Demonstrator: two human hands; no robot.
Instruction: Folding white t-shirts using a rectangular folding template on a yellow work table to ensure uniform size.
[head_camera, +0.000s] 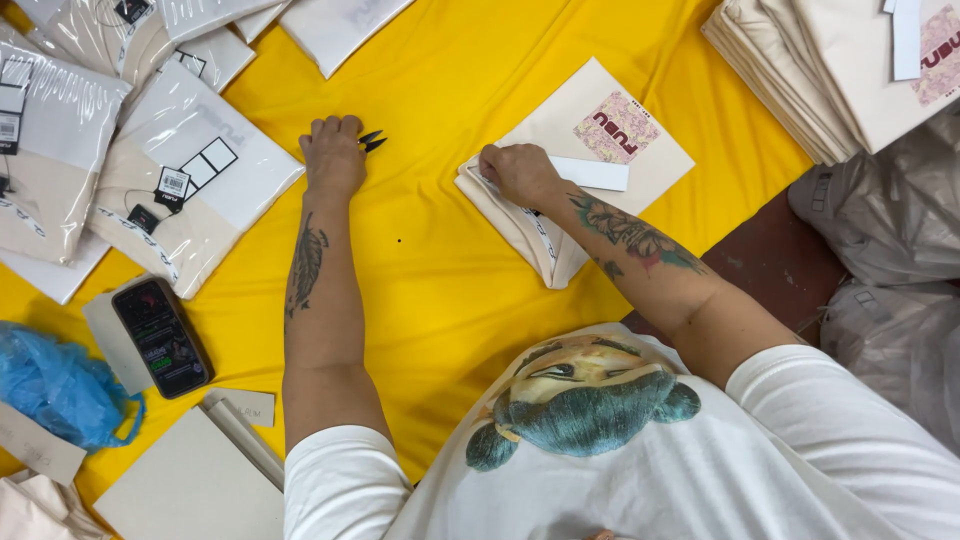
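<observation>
Folded cream shirt (560, 170) on yellow cloth (440, 270), pink print patch up top, white tag (590, 173) lying across. Right hand (518, 172) curled, pinching shirt's left edge. Left hand (333, 157) closed on black snips (371, 141), tips poking out. 1 bagged shirt (190, 180) just left.

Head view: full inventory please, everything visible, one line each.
Yellow cloth table cover: one, yellow, spread under everything.
Folded cream garment with printed patch: one, cream, centre right, under the right hand.
Small black snips: one, black, at the left hand's fingertips.
Clear-bagged folded garments: several, cream and white, upper left.
Stack of folded cream garments: one stack, cream, upper right.
Black smartphone: one, black, left, lying on a grey card.
Blue plastic bag: one, blue, lower left.
Grey cardboard sheets: a few, grey, bottom left.
Clear plastic bags: a pile, greyish, right edge.
Left hand: on the cloth, touching the snips.
Right hand: fist pressed on the garment's folded edge.
</observation>
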